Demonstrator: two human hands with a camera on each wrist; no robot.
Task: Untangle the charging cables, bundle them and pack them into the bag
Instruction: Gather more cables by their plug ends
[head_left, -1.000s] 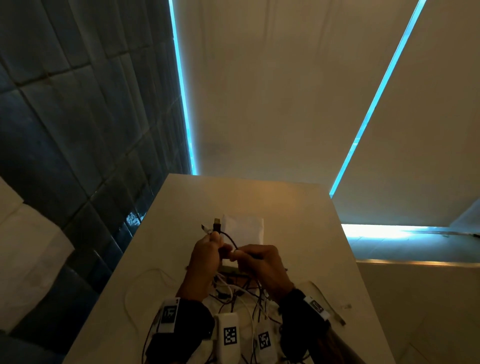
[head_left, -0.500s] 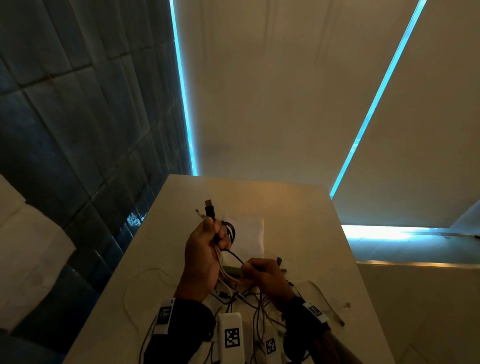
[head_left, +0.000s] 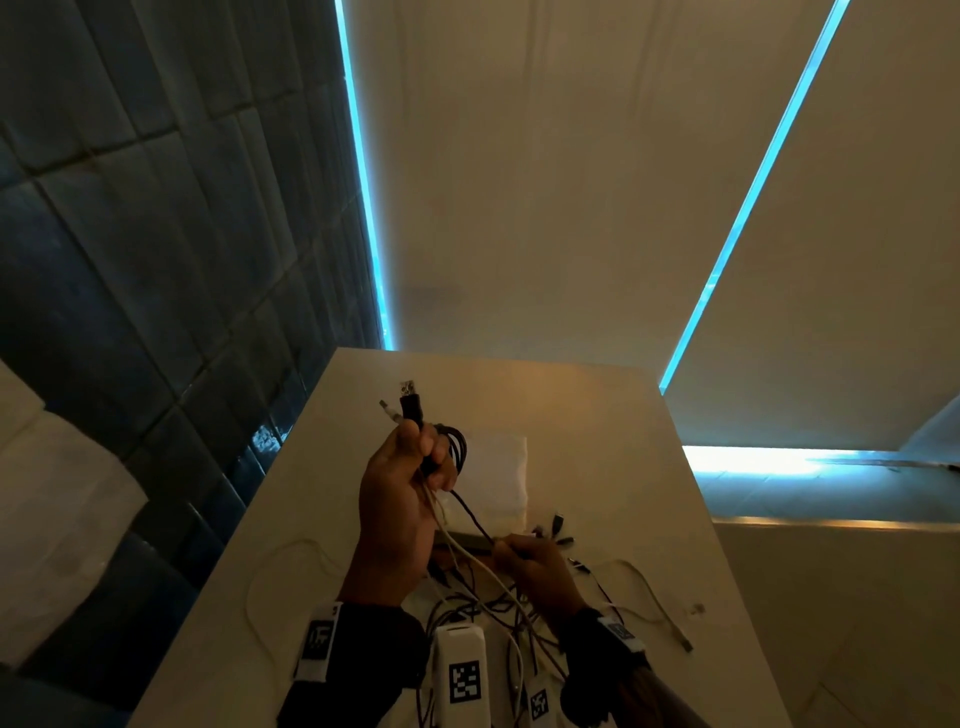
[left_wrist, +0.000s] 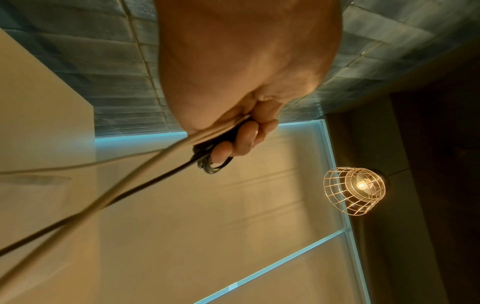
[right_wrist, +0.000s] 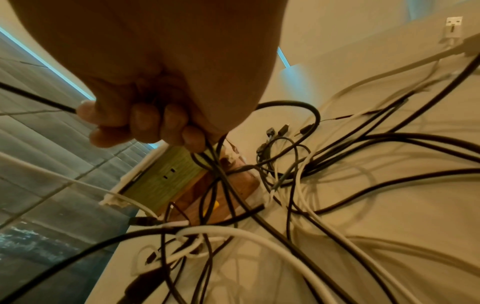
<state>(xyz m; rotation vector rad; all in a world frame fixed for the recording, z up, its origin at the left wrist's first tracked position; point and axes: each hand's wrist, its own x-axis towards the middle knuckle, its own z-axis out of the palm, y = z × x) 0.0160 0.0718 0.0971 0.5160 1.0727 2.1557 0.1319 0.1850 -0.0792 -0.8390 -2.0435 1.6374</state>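
My left hand (head_left: 415, 457) is raised above the table and grips a small coil of black cable (head_left: 457, 447). The cable's USB plug (head_left: 410, 397) sticks up from the fist, and a white cable (head_left: 441, 519) runs through the same grip. In the left wrist view the fingers (left_wrist: 244, 139) curl round the black coil (left_wrist: 210, 162). My right hand (head_left: 511, 548) is lower and to the right, pinching the same black cable (head_left: 470, 512), which stretches between the hands. A tangle of black and white cables (right_wrist: 285, 185) lies on the table under the right hand (right_wrist: 145, 123). A white bag (head_left: 498, 467) lies flat behind the hands.
The pale table (head_left: 597, 415) is narrow, with a dark tiled wall (head_left: 156, 260) along its left edge. A flat box with a green and wooden face (right_wrist: 168, 174) lies under the cables. Loose plugs (head_left: 558, 525) lie right of the right hand. A caged lamp (left_wrist: 354, 191) hangs overhead.
The hands, together a second ago, have parted. The left hand rose with the coil and plug; the right hand slid down and right along the black cable.
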